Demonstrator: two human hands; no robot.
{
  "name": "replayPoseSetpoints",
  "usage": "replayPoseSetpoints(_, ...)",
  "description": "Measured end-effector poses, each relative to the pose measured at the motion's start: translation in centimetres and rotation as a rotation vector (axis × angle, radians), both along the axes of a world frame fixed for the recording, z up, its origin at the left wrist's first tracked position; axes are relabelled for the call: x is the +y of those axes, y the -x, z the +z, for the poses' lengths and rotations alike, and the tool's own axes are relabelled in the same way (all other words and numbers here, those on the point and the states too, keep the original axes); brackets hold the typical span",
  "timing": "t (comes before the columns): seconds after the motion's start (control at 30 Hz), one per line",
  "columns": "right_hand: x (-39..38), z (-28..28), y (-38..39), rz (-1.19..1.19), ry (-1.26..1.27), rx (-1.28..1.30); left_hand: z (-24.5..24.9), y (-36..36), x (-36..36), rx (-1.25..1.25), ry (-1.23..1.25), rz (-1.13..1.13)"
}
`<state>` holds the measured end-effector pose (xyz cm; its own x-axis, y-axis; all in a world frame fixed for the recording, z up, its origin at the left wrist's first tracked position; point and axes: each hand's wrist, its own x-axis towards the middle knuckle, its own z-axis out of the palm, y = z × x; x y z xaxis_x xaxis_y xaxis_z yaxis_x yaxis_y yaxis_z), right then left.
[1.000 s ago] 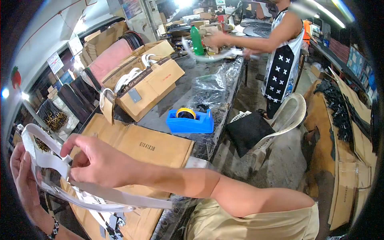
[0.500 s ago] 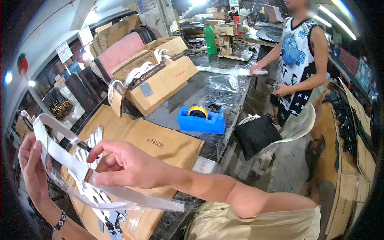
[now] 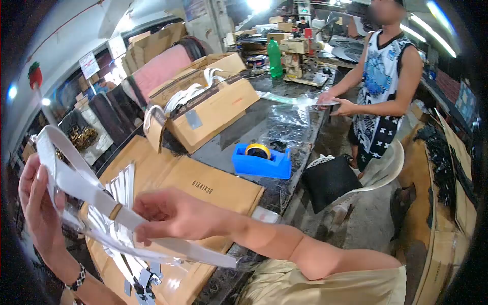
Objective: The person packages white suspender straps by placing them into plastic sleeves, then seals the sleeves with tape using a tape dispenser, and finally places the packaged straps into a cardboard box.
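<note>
A white belt [image 3: 84, 190] is bent into a loop in front of me, with a gold-coloured keeper [image 3: 116, 211] partway along it. My left hand [image 3: 43, 208] is closed around the bend and the clear plastic at the far left. To its right, my right hand [image 3: 173, 216] pinches the strap just past the keeper, palm down, and a strap end sticks out below. Underneath, several white belts [image 3: 124, 183] lie on a flattened cardboard sheet [image 3: 175, 175], with grey tags [image 3: 144, 278] at their near ends.
A blue tape dispenser [image 3: 262, 165] stands beyond the cardboard. An open box [image 3: 216, 114] of white belts sits at the back left. Across the dark table [image 3: 231, 137], another person [image 3: 386, 81] holds a white strap in both hands. A white chair [image 3: 391, 160] bears a black cushion [image 3: 330, 179].
My right hand has shifted slightly right along the belt, and the keeper now shows clear of the fingers. The other person has brought a second hand to their strap.
</note>
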<state>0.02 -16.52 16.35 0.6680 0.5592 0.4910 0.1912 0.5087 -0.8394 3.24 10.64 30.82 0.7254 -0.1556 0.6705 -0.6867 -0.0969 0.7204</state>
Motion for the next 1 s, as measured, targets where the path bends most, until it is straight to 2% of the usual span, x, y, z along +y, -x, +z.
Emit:
replayPoseSetpoints(0.1, -0.2, 1.5, 0.3, -0.053, -0.096, -0.069, 0.7, 0.5, -1.3, -0.112, -0.045, 0.069)
replayPoseSetpoints(0.23, -0.4, 3.9, 1.1, -0.109, 0.064, -0.175, 1.8, 0.1, -0.3, -0.048, -0.034, -0.036)
replayPoseSetpoints(0.33, -0.2, 4.7, 0.9, -0.057, -0.100, -0.120, 1.6, 0.3, -1.6, -0.076, 0.028, -0.002)
replayPoseSetpoints(0.37, -0.3, 4.7, 0.9, -0.058, -0.037, -0.111, 1.5, 0.5, -2.4, -0.107, 0.066, 0.047)
replayPoseSetpoints(0.47, -0.5, 4.7, 1.1, -0.092, 0.069, -0.125, 2.0, 0.0, -1.7, -0.066, -0.156, -0.086)
replayPoseSetpoints(0.67, -0.1, 3.9, 0.6, -0.052, -0.036, -0.088, 0.9, 0.1, -3.2, -0.076, -0.052, 0.012)
replayPoseSetpoints(0.77, -0.5, 3.9, 0.3, -0.006, 0.056, -0.076, 0.9, -0.1, -3.1, -0.074, -0.055, -0.020)
replayPoseSetpoints(0.87, 0.4, 1.4, -0.6, -0.235, -0.195, -0.298, 0.7, -0.4, -2.7, -0.064, 0.027, 0.039)
replayPoseSetpoints(0.97, -1.2, -1.8, -0.9, 0.046, 0.024, -0.041, 0.7, -0.5, -2.2, -0.081, -0.026, -0.004)
replayPoseSetpoints(1.0, -0.9, -2.8, -0.2, -0.004, -0.003, -0.017, 0.6, -0.7, -2.0, -0.082, -0.022, -0.003)
